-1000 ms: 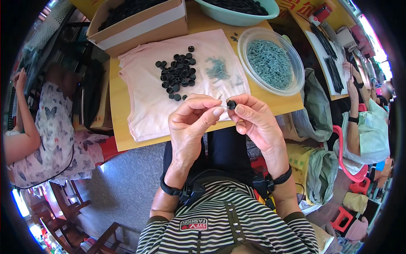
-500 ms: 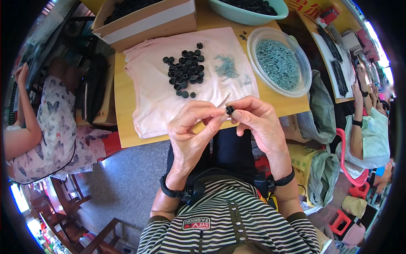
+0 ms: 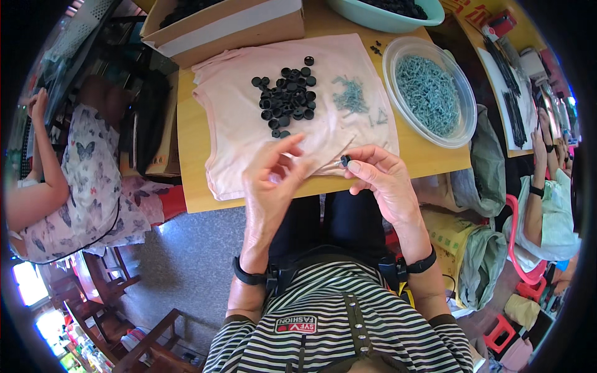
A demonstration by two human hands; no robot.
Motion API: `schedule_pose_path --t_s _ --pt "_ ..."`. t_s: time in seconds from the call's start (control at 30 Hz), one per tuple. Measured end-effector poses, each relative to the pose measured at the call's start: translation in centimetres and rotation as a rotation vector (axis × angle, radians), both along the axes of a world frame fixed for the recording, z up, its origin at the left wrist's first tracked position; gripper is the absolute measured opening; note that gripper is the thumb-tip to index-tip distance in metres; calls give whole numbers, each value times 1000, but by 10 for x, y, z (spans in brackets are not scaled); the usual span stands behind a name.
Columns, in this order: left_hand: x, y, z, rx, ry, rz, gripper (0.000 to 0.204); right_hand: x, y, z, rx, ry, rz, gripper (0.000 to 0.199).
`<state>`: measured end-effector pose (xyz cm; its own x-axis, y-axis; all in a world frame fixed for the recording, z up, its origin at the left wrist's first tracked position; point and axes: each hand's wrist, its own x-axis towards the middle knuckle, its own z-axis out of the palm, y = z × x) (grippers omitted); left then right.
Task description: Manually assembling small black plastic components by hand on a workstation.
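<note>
Between the thumb and index finger of my right hand (image 3: 382, 180) is a small black plastic knob (image 3: 346, 160), held over the table's near edge. A thin silvery screw seems to poke out of its left side. My left hand (image 3: 270, 174) is apart from it, fingers spread and slightly blurred, with nothing visible in them. Just beyond that hand, a heap of round black plastic caps (image 3: 287, 93) lies on a pale pink cloth (image 3: 233, 124). To the right of the caps is a small pile of silvery screws (image 3: 351, 98), with a few loose ones beside it.
A clear round tub (image 3: 398, 127) full of screws stands on the wooden table (image 3: 193, 196) at right. At the back are a cardboard box (image 3: 230, 34) and a pale green basin (image 3: 373, 23), both holding black parts. People sit at left and right.
My left hand has let go of the black knob and moved left, its fingers spreading. My right hand still pinches the knob. The whole view has shifted slightly.
</note>
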<state>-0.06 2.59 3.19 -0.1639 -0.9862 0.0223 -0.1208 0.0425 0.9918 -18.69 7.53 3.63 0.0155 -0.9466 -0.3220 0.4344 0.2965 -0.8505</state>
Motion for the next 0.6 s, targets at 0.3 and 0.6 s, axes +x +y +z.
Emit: schedule_pose_path --t_s 0.3,0.6 --pt "8 -30 -12 -329 -526 64 20 -1 -4 1 -6 13 8 20" --pt "5 -22 0 -244 -166 -21 21 -2 -3 13 -93 33 -16 22"
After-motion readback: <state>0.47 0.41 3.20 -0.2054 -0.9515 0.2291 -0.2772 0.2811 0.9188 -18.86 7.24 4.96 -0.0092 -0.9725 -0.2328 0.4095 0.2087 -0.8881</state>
